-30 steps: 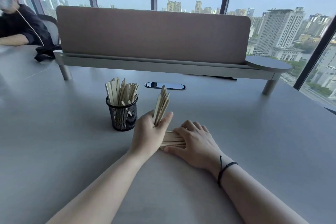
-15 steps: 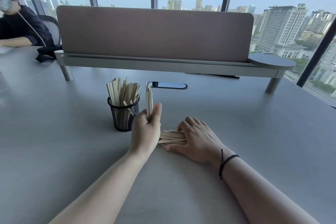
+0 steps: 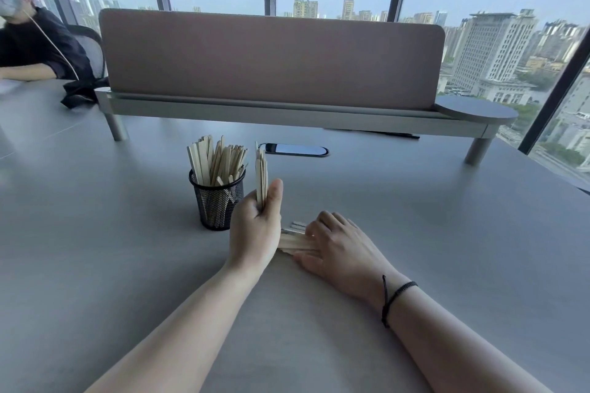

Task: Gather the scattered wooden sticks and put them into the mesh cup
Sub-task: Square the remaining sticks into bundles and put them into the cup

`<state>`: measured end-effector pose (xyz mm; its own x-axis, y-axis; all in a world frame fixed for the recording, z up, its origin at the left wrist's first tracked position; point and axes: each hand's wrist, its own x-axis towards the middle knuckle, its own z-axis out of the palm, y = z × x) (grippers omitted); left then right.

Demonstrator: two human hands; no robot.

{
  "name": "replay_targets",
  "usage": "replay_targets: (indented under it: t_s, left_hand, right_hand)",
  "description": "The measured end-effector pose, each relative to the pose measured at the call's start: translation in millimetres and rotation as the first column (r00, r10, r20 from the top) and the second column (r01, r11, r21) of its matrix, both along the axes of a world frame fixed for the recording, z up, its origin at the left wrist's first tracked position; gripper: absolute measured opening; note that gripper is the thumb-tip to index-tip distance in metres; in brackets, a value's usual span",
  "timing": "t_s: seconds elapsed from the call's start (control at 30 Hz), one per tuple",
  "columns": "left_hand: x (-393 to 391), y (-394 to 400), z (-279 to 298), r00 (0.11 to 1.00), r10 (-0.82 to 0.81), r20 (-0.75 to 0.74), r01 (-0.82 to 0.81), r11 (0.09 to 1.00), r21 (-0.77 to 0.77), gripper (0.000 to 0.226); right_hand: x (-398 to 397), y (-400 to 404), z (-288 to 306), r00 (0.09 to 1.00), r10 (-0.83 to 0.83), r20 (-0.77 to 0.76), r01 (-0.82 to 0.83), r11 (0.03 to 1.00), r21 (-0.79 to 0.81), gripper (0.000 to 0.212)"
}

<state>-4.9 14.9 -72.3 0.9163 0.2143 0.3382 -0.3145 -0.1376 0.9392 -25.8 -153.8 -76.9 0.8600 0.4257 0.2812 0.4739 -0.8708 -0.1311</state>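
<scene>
The right hand lies flat over pale wooden sticks on the grey table, hiding most of them, gripping nothing. The left hand clasps an upright bundle of sticks just beside the black wire-mesh cup, itself crowded with standing sticks.

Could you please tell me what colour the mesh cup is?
Black; the mesh cup shows clearly in the head view.

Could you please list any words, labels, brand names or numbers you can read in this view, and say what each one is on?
None can be read.
The wooden sticks, the mesh cup, the desk divider and the table show no print.
Any signs on the distant buildings are too small to read.
</scene>
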Motion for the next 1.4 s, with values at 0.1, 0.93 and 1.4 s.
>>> replay_targets:
  t_s: [0.1,0.93,1.4]
  left_hand:
    - [0,0,1,1.000,0.013,0.007,-0.013,1.000,0.012,0.071]
    - [-1,0,2,1.000,0.007,0.000,-0.007,1.000,0.006,0.070]
    - [-4,-2,7,1.000,-0.016,0.011,0.016,1.000,-0.003,0.065]
  right_hand:
    - [0,0,0,1.000,-0.011,-0.010,0.011,1.000,0.012,0.052]
    - [7,-3,6,1.000,-0.012,0.022,0.012,1.000,-0.011,0.065]
    - [13,-1,11,0.998,0.024,0.060,-0.020,0.998,-0.057,0.054]
